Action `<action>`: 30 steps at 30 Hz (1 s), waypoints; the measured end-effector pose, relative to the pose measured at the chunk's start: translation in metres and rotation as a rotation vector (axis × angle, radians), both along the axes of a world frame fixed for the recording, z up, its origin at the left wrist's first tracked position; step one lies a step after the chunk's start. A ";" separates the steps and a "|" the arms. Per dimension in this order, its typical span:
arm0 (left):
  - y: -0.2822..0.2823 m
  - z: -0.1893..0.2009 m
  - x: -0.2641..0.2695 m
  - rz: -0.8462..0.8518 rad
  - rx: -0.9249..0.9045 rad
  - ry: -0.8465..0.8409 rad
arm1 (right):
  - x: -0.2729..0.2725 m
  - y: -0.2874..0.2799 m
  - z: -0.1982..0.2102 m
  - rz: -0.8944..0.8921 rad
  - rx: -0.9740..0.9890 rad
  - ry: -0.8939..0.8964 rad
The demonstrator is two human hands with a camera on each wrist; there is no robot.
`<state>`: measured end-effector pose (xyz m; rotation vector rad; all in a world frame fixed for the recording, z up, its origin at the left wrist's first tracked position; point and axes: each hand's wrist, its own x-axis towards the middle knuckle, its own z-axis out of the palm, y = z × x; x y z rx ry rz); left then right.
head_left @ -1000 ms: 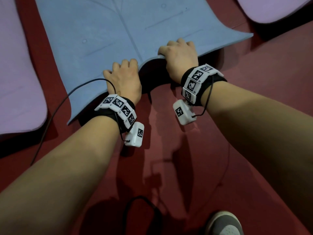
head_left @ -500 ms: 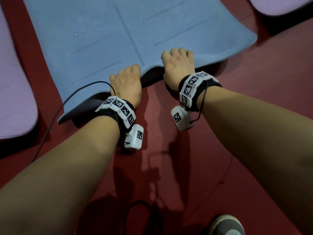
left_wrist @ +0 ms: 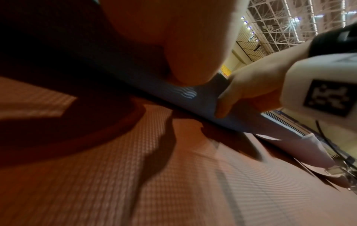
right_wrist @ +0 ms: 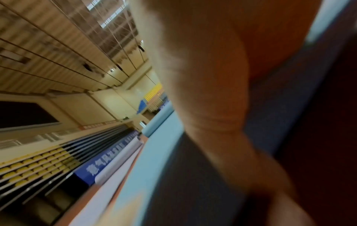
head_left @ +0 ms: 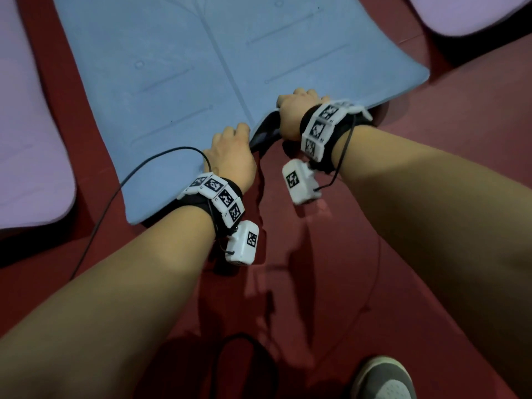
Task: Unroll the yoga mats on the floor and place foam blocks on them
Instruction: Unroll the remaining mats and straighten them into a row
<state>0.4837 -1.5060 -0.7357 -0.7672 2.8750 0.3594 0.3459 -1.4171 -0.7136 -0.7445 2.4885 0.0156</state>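
While the blue yoga mat (head_left: pixel 218 67) already lies spread out across the red floor (head_left: pixel 374 283), its near edge is lifted, with both hands clamped on it: the left hand (head_left: pixel 231 152) grips the edge near the middle, and the right hand (head_left: pixel 296 113) grips it just beside, a little farther on, the edge buckling up dark between them. Judging by this, the unrolling of this mat is nearly done and only the straightening and laying flat of the near end remains. Two lilac mats, one at the left (head_left: pixel 26 139) and one at the upper right (head_left: pixel 466 12), lie open as well. No foam block shows in any view, so that part of the task appears to be wholly left. From the head view the mat's top side and its printed lines are plain, but the fingers curl out of sight. Only the left wrist view shows the mat's underside with a small wave logo (left_wrist: pixel 186 93) and the right hand's thumb pressed on it; the right wrist view is blurred, showing mostly palm and a hall with seats beyond.
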 end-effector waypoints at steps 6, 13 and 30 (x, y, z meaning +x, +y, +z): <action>0.007 -0.007 0.034 -0.004 0.186 0.024 | -0.005 0.014 0.040 0.029 -0.012 -0.563; -0.016 -0.019 0.066 0.185 0.117 -0.115 | 0.056 0.043 -0.044 0.040 -0.184 0.084; -0.024 -0.018 0.091 0.171 0.129 -0.340 | 0.073 0.048 -0.065 0.068 -0.102 0.192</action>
